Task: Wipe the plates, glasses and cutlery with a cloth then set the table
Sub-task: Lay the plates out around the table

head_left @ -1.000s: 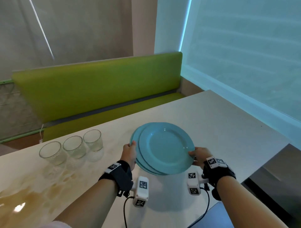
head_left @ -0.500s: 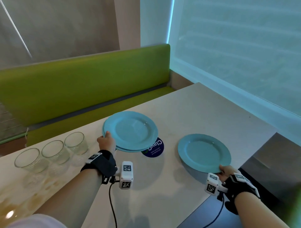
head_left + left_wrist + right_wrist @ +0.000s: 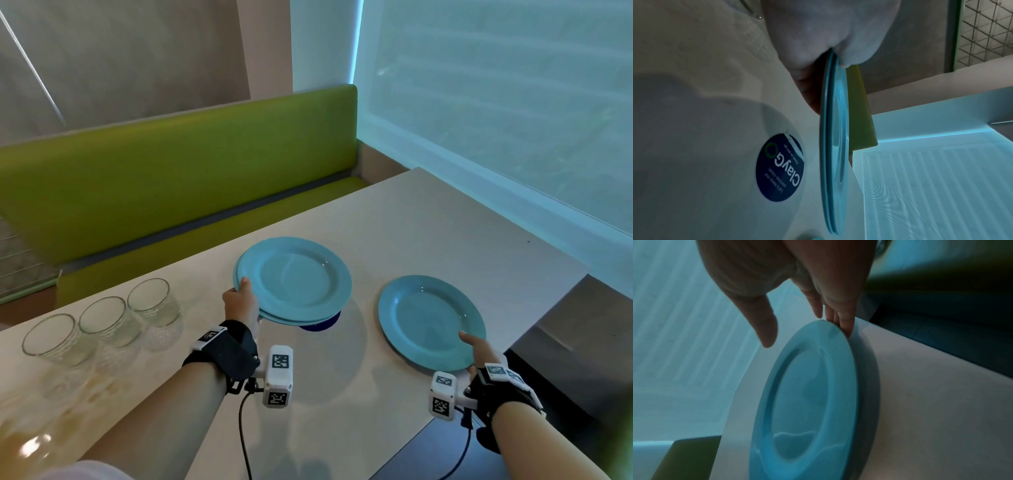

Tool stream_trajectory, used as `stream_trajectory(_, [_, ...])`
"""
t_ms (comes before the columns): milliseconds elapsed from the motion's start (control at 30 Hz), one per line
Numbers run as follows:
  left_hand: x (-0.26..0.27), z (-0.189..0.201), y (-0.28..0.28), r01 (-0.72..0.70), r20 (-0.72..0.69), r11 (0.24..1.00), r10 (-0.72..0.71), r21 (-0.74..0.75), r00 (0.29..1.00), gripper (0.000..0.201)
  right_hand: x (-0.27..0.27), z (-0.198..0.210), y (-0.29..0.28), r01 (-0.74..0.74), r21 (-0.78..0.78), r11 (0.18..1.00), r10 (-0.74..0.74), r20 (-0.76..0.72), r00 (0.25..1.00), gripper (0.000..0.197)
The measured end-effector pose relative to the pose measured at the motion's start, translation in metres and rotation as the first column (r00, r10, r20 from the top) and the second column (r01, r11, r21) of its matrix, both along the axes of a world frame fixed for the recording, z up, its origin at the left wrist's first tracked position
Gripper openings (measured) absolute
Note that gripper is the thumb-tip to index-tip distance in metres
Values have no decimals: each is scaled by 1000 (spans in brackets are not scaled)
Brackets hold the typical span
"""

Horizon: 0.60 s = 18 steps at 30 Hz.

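A person's left hand (image 3: 239, 303) pinches two stacked blue plates (image 3: 294, 281) above the table (image 3: 428, 233), while the right hand (image 3: 479, 349), fingers loosened, touches a single plate (image 3: 428, 318) lying near the table's edge.

Glossy, smooth blue plates (image 3: 294, 281); clear glass tumblers (image 3: 152, 301), textured lower walls; matt pale stone-look table (image 3: 445, 233); matt green upholstered bench (image 3: 171, 171).
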<state>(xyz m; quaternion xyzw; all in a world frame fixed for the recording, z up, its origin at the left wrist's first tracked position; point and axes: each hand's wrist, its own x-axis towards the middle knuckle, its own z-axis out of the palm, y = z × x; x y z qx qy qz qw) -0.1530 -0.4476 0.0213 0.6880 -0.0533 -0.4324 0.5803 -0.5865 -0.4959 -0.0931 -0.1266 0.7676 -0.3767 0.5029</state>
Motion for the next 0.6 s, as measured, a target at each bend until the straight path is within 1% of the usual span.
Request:
stream_trajectory(33, [-2, -1, 0, 14, -13, 1000, -14, -3, 1000, 46, 16, 29, 9, -8, 4, 1000, 8, -36, 999, 80])
stream_trajectory(100, [-7, -1, 2, 42, -31, 999, -42, -14, 999, 46, 36, 65, 18, -78, 25, 997, 81, -172, 982, 61])
stream_trajectory(133, [-10, 0, 4, 55, -36, 998, -56, -19, 998, 46, 44, 77, 21, -123, 48, 991, 131, -250, 959, 55])
stream_trajectory(167, [-14, 0, 6, 70, -43, 997, -71, -26, 997, 46, 48, 82, 20, -169, 77, 983, 185, -350, 918, 59])
stream_trajectory(200, [-17, 1, 8, 87, -47, 996, -89, -33, 995, 45, 53, 86, 19, -238, 102, 966, 258, -450, 855, 65])
stream_trajectory(233, [-21, 3, 10, 107, -48, 993, -109, -41, 993, 43, 62, 91, 17, -315, 107, 943, 325, -500, 802, 67])
stream_trajectory(267, [-24, 3, 13, 129, -48, 990, -132, -50, 990, 40, 73, 93, 14, -385, 77, 920, 370, -501, 782, 64])
stream_trajectory(300, [-28, 4, 15, 156, -49, 986, -159, -58, 986, 36, 84, 92, 10, -437, 26, 899, 399, -461, 793, 60])
stream_trajectory(367, [-34, 6, 21, 220, -54, 973, -224, -73, 973, 30, 115, 96, 11, -488, -76, 870, 442, -322, 837, 50])
stream_trajectory(400, [-37, 6, 23, 253, -57, 965, -257, -73, 965, 29, 129, 102, 13, -505, -105, 857, 470, -246, 848, 41])
stream_trajectory(433, [-39, 7, 25, 286, -58, 956, -290, -72, 955, 29, 143, 109, 18, -507, -135, 851, 488, -151, 860, 34])
stream_trajectory(467, [-41, 8, 28, 319, -55, 946, -322, -64, 945, 29, 152, 114, 24, -487, -162, 858, 482, -74, 873, 35])
stream_trajectory(533, [-41, 9, 35, 371, -31, 927, -373, -47, 927, 30, 165, 123, 36, -454, -158, 877, 455, -30, 890, 39])
stream_trajectory(567, [-39, 9, 40, 381, -13, 924, -382, -41, 924, 33, 169, 125, 43, -449, -160, 879, 451, -23, 892, 35])
stream_trajectory(600, [-37, 8, 43, 382, 3, 923, -383, -32, 924, 36, 171, 126, 48, -454, -169, 875, 461, -3, 888, 26])
